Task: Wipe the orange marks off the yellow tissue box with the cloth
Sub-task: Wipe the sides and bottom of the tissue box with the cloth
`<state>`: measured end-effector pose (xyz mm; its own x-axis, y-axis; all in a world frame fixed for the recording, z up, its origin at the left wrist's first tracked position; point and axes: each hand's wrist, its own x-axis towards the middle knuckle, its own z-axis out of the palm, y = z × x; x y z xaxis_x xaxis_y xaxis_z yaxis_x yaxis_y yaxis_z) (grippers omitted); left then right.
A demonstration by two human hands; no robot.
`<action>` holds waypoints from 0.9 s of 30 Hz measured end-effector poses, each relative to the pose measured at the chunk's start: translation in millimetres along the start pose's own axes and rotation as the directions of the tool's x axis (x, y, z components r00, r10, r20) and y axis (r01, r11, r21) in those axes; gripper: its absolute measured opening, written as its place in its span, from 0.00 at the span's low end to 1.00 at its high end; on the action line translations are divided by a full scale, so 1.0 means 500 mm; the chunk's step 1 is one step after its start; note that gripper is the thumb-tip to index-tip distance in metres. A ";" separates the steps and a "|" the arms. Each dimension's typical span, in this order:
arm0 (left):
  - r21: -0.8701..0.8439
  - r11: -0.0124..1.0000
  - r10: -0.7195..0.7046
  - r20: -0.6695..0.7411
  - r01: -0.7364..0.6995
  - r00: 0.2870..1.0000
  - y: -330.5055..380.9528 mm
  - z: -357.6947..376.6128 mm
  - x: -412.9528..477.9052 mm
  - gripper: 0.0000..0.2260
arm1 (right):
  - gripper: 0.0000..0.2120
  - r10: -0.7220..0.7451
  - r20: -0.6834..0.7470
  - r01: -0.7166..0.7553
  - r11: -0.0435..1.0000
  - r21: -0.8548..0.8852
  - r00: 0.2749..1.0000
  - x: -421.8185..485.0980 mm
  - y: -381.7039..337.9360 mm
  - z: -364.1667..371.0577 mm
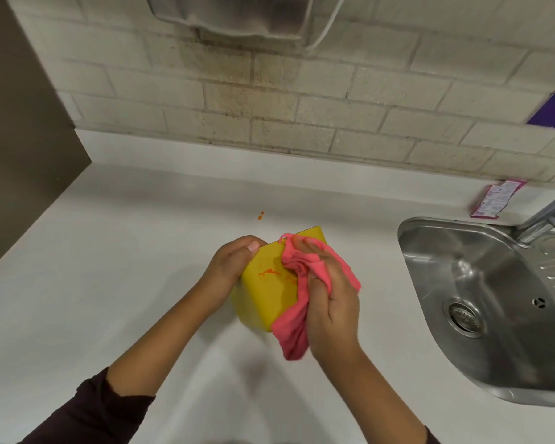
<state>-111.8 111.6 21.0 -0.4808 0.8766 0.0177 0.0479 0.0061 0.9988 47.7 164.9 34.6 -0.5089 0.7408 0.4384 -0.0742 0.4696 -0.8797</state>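
The yellow tissue box (265,296) stands on the white counter in the middle of the head view, tilted toward me. Orange marks (269,272) smear its upper face. My left hand (229,270) grips the box's left side, thumb over the top edge. My right hand (329,293) holds a bunched pink cloth (297,315) pressed against the box's right part, just right of the marks. The cloth hangs down past the box's lower right corner and hides that side.
A small orange spot (261,215) lies on the white counter (125,251) behind the box. A steel sink (481,283) with a tap (548,216) is at the right. A pink packet (497,200) leans at the brick wall. A brown panel (20,139) borders the left.
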 end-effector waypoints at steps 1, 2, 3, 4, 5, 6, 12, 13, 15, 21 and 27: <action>-0.007 1.000 0.000 -0.002 0.000 1.000 0.001 0.001 -0.001 0.15 | 0.20 -0.009 0.011 0.010 0.999 -0.040 1.000 -0.003 -0.003 0.012; -0.016 1.000 0.000 -0.002 0.000 1.000 0.002 0.002 -0.002 0.13 | 0.20 -0.031 0.036 0.034 0.996 -0.085 0.999 -0.007 -0.005 0.016; -0.021 1.000 0.003 -0.001 -0.003 1.000 0.003 0.002 -0.003 0.12 | 0.21 -0.061 0.075 0.070 0.990 -0.124 0.995 -0.009 -0.006 0.014; -0.024 1.000 0.007 -0.002 -0.007 1.000 0.005 0.002 -0.003 0.13 | 0.21 -0.099 0.129 0.118 0.982 -0.151 0.987 -0.010 -0.004 0.002; -0.026 1.000 0.004 -0.009 -0.004 1.000 0.006 0.003 -0.003 0.13 | 0.21 -0.137 0.196 0.169 0.972 -0.160 0.971 -0.009 0.001 -0.013; -0.028 1.000 -0.006 -0.023 0.005 1.000 0.007 0.004 -0.004 0.13 | 0.21 -0.164 0.257 0.208 0.967 -0.151 0.952 -0.008 0.007 -0.031; -0.015 1.000 -0.010 -0.032 0.010 0.999 0.016 0.012 -0.011 0.13 | 0.19 -0.023 0.068 0.019 0.999 0.050 0.997 -0.004 0.010 -0.041; -0.023 1.000 -0.006 -0.031 0.005 0.999 0.017 0.013 -0.013 0.13 | 0.20 -0.022 0.035 0.020 0.999 0.046 0.999 -0.006 0.003 -0.025; -0.042 0.999 -0.003 -0.037 0.002 0.999 0.018 0.016 -0.014 0.12 | 0.22 -0.031 0.034 0.032 0.999 -0.011 0.999 -0.009 -0.010 0.005; -0.032 0.999 0.001 -0.009 -0.002 1.000 0.013 0.011 -0.015 0.17 | 0.23 -0.165 0.319 0.217 0.967 -0.135 0.933 -0.017 -0.002 -0.026; -0.015 0.999 -0.033 -0.060 0.032 0.998 0.013 0.013 -0.008 0.12 | 0.19 -0.026 0.208 0.022 1.000 0.022 0.978 0.000 0.012 -0.059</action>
<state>-104.0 110.9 27.2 -0.5339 0.8455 -0.0123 0.0196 0.0268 0.9994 72.8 181.9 34.5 -0.6742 0.6119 0.4136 -0.1044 0.4754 -0.8736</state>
